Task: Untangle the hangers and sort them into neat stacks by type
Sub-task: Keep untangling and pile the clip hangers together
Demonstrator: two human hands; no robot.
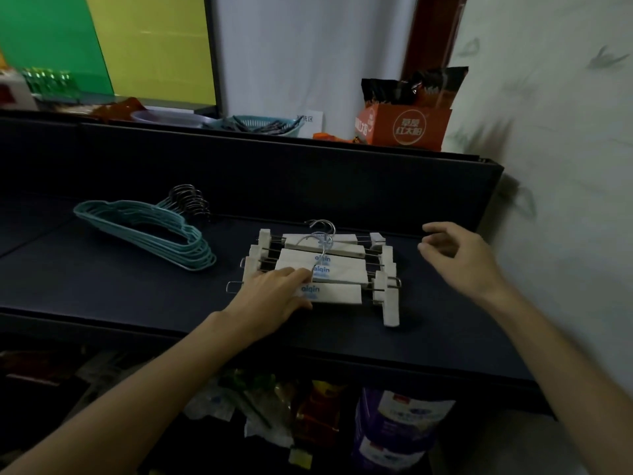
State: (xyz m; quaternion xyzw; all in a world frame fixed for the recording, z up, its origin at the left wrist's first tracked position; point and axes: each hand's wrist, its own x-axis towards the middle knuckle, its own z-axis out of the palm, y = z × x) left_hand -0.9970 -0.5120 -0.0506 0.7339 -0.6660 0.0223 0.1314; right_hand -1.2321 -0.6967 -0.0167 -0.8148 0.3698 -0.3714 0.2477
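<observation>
Several white wooden clip hangers [337, 269] with metal hooks lie overlapped in a pile at the middle of the dark table [137, 289]. My left hand [274, 293] rests on the pile's left front part, fingers stretched over the boards. To the right of the pile my right hand [459, 258] hovers above the table with loosely curled fingers and holds nothing. A stack of several teal wire hangers [154, 228] with dark hooks lies at the table's left rear.
A dark raised panel [308, 173] runs behind the table. On the ledge above stand an orange box [407, 126], a teal basket [267, 125] and a pale bowl [161, 116]. A wall [565, 132] closes the right side. Bags and a can [394, 430] sit under the table.
</observation>
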